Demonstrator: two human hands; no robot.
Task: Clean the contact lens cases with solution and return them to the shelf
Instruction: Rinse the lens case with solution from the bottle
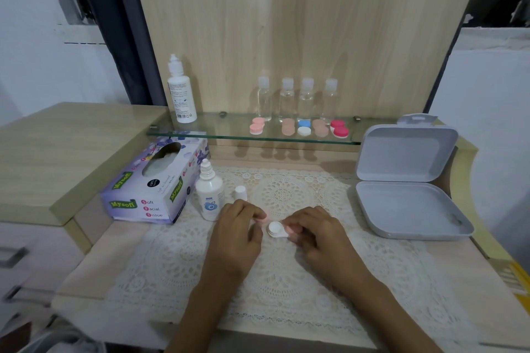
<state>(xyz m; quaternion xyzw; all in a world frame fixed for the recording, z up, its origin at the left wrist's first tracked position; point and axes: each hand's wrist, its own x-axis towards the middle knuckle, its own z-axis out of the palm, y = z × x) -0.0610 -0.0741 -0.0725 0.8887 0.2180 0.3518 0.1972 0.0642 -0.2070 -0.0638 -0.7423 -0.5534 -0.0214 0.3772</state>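
Through the head camera I see the white two-well plastic contact lens case (277, 230) on the lace mat. The left hand (238, 228) pinches a loose round pink cap (262, 221). The right hand (314, 233) pinches the case's pink-capped end. I judge cleaning barely begun. Five coloured cases (339, 132) sit on the glass shelf (200, 135).

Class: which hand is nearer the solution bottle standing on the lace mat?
Left. The left hand, pinching a pink cap, lies just right of the solution bottle; the right hand grips the lens case farther right.
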